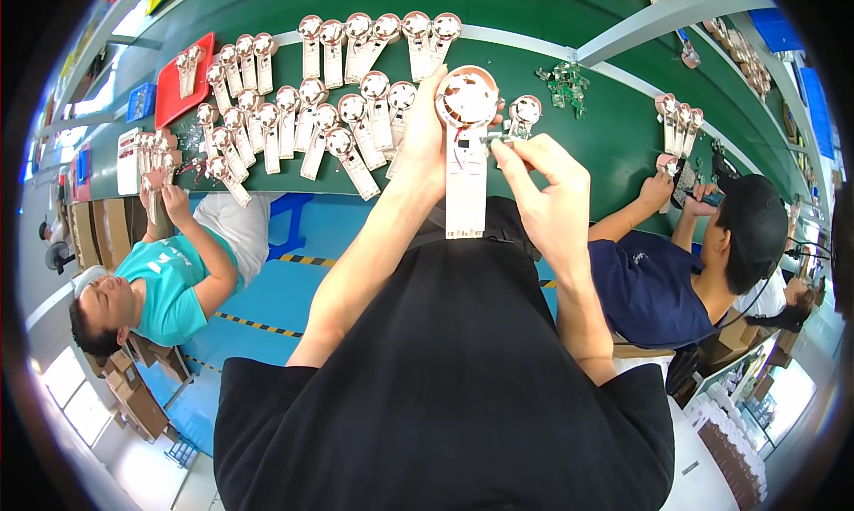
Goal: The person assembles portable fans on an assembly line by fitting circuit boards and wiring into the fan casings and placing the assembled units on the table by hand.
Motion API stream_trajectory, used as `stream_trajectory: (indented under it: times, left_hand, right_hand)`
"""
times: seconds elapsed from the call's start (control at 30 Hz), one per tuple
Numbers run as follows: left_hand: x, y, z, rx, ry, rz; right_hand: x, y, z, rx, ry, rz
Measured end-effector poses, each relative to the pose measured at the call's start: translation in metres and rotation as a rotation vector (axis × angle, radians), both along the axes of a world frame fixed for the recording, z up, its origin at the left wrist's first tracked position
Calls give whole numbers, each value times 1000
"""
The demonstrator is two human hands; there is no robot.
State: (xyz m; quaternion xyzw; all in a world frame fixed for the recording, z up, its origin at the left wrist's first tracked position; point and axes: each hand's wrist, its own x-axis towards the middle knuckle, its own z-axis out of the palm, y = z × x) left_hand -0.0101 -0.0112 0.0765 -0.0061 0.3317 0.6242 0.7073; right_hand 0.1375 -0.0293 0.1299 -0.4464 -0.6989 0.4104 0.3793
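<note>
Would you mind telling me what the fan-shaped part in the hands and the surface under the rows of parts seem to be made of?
The fan-shaped part looks like moulded plastic: pale pink round head, white flat handle, smooth with a slight sheen. The left hand holds it and the right hand works at its neck. The green surface looks like a matte, even mat or belt, probably rubber or vinyl.

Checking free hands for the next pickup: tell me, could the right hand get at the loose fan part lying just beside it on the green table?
Probably yes: the right hand hovers right beside that fan part with nothing between, though its fingers are pinching something small at the held fan housing.
</note>
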Motion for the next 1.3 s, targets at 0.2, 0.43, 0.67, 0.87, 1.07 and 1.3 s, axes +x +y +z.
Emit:
stream_trajectory:
  times: [0.2, 0.43, 0.67, 0.87, 1.07, 1.3]
  left_hand:
    - [2, -2, 5, 20, 90, 8]
    - [-1, 2, 4, -9, 75, 2]
    - [1, 4, 3, -32, 7, 3]
    - [-3, 1, 5, -26, -40, -57]
    - [-8, 0, 6, -9, 58, -138]
    - [-2, -2, 8, -1, 29, -144]
  right_hand:
    - [-5, 4, 1, -113, -117, -14]
    - [-1, 5, -13, -124, -130, -25]
    - [6, 11, -8, 211, -193, 195]
    - [13, 18, -4, 371, -304, 310]
    - [15, 25, 6, 432, -352, 503]
    - [13, 24, 0, 393, -256, 411]
